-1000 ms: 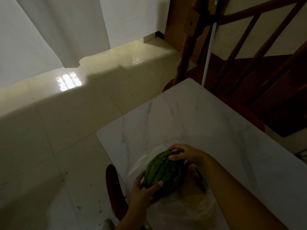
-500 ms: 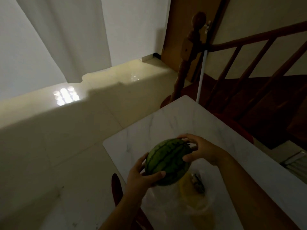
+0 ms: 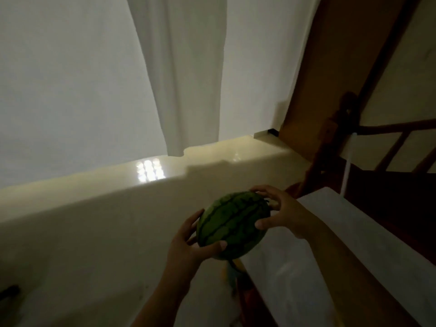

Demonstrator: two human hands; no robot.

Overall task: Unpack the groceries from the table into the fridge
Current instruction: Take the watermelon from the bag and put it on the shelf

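A small striped green watermelon (image 3: pixel 232 225) is held in the air between both hands, past the left edge of the white marble table (image 3: pixel 349 246). My left hand (image 3: pixel 188 246) cups its lower left side, thumb across the front. My right hand (image 3: pixel 282 212) grips its upper right end with curled fingers. No fridge is in view. The plastic bag on the table is hidden behind my right arm.
A white curtain (image 3: pixel 186 74) hangs over the pale tiled floor (image 3: pixel 82 232). A wooden stair railing (image 3: pixel 335 142) and dark steps stand at the right behind the table. A chair's dark red edge (image 3: pixel 247 291) shows under the table's left side.
Both hands lifted the watermelon out of the plastic bag and carried it up and left off the table. The view swung upward toward the curtain.
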